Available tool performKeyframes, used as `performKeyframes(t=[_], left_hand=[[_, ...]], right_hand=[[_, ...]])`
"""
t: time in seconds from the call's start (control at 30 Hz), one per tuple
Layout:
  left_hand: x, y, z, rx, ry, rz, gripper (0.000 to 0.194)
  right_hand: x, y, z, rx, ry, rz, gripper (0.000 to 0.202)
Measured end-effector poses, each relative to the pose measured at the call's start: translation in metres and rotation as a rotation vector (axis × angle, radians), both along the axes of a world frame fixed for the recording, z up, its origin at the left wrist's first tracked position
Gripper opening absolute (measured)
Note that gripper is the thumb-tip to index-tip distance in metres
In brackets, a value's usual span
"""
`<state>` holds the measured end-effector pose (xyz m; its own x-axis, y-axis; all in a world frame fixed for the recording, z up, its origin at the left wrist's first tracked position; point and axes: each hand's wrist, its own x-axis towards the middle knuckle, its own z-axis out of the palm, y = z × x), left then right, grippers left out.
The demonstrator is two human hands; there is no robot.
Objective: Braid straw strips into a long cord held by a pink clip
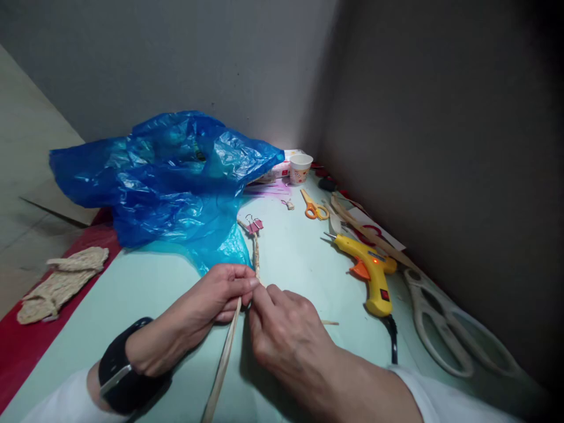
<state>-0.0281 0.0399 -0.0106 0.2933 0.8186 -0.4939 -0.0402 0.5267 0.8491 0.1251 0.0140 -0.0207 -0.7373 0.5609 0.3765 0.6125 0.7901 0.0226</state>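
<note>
A thin tan cord (256, 255) lies on a pale green table (304, 252), directly beyond a person's two hands. Its long axis runs from near to far, with a pink clip (255, 226) at the far part. The left hand (224, 291) and right hand (286, 320) meet at the cord's near end, about equally close to it. The left fingers are pinched together on the cord; the right fingers are curled just beside them, but their tips are hidden, so I cannot tell whether they grip. A flat pale strip (224, 370) runs from beneath the left fingers toward the near edge, slanting left. A crumpled blue bag (176, 182) lies far left; a yellow glue gun (370, 264) lies right.
</note>
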Motion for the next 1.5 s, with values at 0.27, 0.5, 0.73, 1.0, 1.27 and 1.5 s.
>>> performKeyframes(t=[0.27, 0.5, 0.73, 1.0, 1.27, 1.5], left_hand=[[0.006, -0.003, 0.000, 0.104, 0.192, 0.001, 0.017], [0.009, -0.007, 0.000, 0.248, 0.377, -0.001, 0.016], [0.011, -0.014, 0.000, 0.501, 0.754, -0.065, 0.025], [0.017, -0.025, 0.004, 0.672, 0.999, -0.101, 0.030], [0.026, -0.041, -0.018, 1.033, 1.275, -0.183, 0.025], [0.029, -0.044, -0.005, 1.080, 1.092, -0.085, 0.028]], right_hand=[[0.030, 0.053, 0.030, -0.659, 0.417, -0.193, 0.027], [0.020, 0.057, 0.006, -1.081, 0.422, -0.044, 0.026], [0.017, 0.056, 0.003, -1.017, 0.489, -0.109, 0.030], [0.018, 0.052, -0.004, -1.077, 0.601, -0.144, 0.029], [0.012, 0.047, 0.000, -1.402, 0.885, -0.095, 0.029], [0.023, 0.044, 0.003, -1.513, 1.018, -0.166, 0.021]])
